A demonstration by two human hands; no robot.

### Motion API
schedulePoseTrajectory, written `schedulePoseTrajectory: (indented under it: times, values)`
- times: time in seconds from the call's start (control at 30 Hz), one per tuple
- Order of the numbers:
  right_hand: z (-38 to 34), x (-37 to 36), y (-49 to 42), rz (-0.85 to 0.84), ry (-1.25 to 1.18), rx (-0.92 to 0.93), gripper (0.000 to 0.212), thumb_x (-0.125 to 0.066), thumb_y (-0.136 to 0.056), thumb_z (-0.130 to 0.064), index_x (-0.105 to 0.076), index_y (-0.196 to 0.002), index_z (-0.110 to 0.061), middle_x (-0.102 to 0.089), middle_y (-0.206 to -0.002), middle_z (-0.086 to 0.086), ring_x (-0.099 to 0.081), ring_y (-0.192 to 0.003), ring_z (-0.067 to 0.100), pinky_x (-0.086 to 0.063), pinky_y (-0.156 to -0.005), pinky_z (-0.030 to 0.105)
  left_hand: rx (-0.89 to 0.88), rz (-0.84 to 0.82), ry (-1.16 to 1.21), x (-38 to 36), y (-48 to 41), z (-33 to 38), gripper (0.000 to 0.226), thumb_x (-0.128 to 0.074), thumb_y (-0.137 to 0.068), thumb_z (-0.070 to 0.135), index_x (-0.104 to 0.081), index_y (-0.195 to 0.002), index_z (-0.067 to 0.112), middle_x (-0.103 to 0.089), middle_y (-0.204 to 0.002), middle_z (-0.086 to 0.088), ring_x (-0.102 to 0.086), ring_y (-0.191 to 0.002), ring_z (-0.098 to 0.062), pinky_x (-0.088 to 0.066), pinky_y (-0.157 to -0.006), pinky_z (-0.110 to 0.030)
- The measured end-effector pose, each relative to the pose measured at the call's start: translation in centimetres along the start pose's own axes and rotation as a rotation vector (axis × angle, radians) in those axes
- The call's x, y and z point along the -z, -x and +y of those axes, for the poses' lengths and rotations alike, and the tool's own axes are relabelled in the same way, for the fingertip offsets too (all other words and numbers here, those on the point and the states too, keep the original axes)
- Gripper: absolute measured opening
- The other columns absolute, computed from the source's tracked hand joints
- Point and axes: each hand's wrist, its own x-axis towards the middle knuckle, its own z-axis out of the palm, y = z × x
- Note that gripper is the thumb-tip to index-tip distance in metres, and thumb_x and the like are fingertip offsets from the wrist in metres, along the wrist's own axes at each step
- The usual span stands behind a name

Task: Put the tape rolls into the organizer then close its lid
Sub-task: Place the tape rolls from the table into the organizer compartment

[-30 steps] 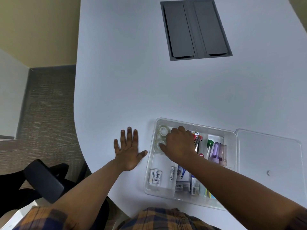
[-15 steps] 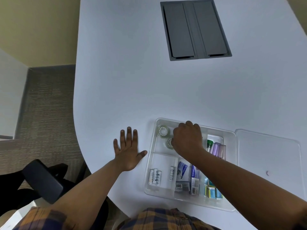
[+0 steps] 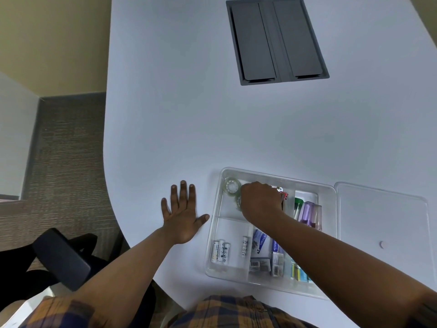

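White bench (image 3: 212,114): left hand (image 3: 182,215) flat, fingers spread; right hand (image 3: 261,201) curled inside organizer (image 3: 327,189) beside tape rolls (image 3: 231,185), grip unclear.

White table (image 3: 236,114) with a rounded left edge fills most of the view. A dark grey recessed cable hatch (image 3: 276,40) with two flaps sits near its far edge. Left of the table: grey-brown textured carpet (image 3: 68,150), meeting a beige wall (image 3: 52,39) at the far left corner. A black chair armrest (image 3: 61,258) shows near the table's near-left edge. Lighting is even, soft.
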Motion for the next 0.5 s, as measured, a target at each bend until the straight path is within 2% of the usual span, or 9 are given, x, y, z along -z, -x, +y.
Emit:
schedulePoseTrajectory:
  times: [0.13,0.3,0.5]
  values:
    - [0.3,-0.4,0.2,-0.041,-0.045,0.014,0.017,-0.056,-0.08,-0.012,-0.066,-0.094,-0.017,-0.068,-0.089,0.004,-0.069,-0.083,0.027,-0.039,-0.063,0.029,0.001,0.006,0.001,-0.1,0.0,-0.1,0.091,-0.026,-0.088,0.068,0.05,-0.123,0.032,0.059,-0.132,0.007,0.055,-0.121,-0.02,0.021,-0.108,-0.055]
    - [0.7,-0.6,0.3,-0.04,-0.096,0.036,0.02,-0.053,-0.086,-0.03,-0.066,-0.094,-0.018,-0.068,-0.09,0.003,-0.068,-0.083,0.025,-0.043,-0.064,0.03,0.0,0.019,-0.002,-0.3,-0.2,-0.2,0.091,-0.025,-0.088,0.069,0.05,-0.123,0.032,0.059,-0.133,0.007,0.055,-0.122,-0.02,0.021,-0.108,-0.055]
    - [2.0,0.5,2.1,0.059,-0.324,0.027,0.037,-0.054,-0.087,-0.042,-0.062,-0.121,-0.029,-0.064,-0.122,-0.004,-0.065,-0.106,0.023,-0.049,-0.083,0.037,-0.007,0.048,0.006,-0.3,0.0,-0.1,0.09,-0.026,-0.088,0.068,0.046,-0.127,0.028,0.056,-0.135,0.007,0.055,-0.121,-0.02,0.02,-0.109,-0.054]
